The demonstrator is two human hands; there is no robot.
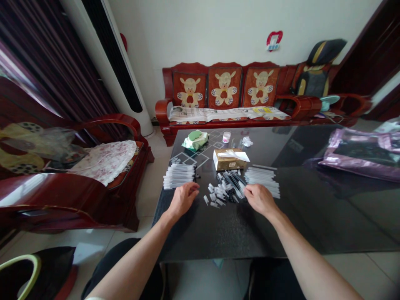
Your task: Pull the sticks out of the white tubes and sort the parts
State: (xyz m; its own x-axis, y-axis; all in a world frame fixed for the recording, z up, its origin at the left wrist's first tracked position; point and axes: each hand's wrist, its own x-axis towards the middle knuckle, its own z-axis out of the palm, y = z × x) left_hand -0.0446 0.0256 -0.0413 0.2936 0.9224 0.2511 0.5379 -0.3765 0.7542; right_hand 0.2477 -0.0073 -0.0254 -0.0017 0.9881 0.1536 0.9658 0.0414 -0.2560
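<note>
On the dark tabletop, my left hand (183, 198) is closed with bent fingers, beside a neat row of pale, pen-like sticks with black ends (179, 176). What it holds, if anything, is too small to make out. My right hand (261, 200) is also closed, its fingertips at the edge of a bunch of thin dark rods that look like pen refills (231, 179). Whether a piece sits in those fingers cannot be told. Between the hands lie small whitish caps (215, 195), loose in a heap with some black pieces. Right of the rods rests a row of translucent white tubes (264, 179).
Behind the rods stands a tissue box (229, 160). Farther back are a green wipes pack (195, 141), a small white jar (226, 137) and crumpled tissue (247, 141). A purple-edged clear bag (359, 154) lies at right. Red wooden seats (161, 110) surround the table.
</note>
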